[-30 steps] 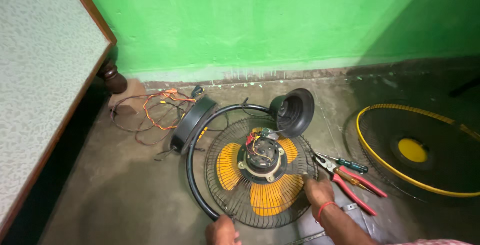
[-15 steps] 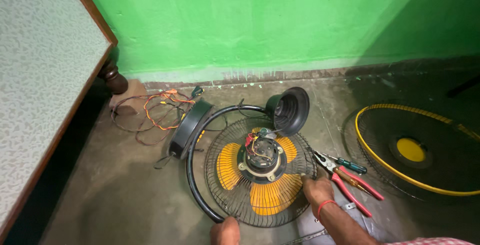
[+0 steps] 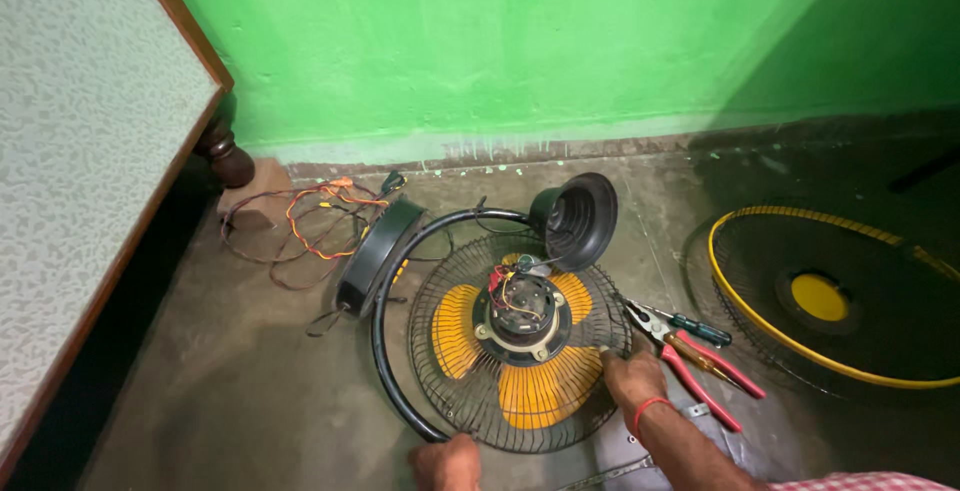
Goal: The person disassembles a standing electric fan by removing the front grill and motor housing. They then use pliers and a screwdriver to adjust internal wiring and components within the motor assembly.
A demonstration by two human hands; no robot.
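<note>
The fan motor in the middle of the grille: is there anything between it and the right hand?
Nothing visible blocks it. The right hand rests on the wire grille's rim, and only open grille wires over the yellow blades lie between it and the exposed motor.

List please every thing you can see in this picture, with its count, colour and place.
fan guard: 1, black wire, on the floor, centre
blades: 3 seen, orange-yellow, under the guard
motor: 1, dark with coloured wires, middle of the guard
motor cover: 1, black, behind the guard
black ring: 1, curved along the guard's left side
rim piece: 1, black, left of the ring
wires: 1 bundle, orange and red, near the wall
pliers: 1, red handles, right of the guard
screwdriver: 1, green handle, beside the pliers
second guard: 1, black with yellow rim, far right
table: 1, pale top, left
wall: green, behind
left hand: on the guard's near edge
right hand: on the guard's right edge
</note>
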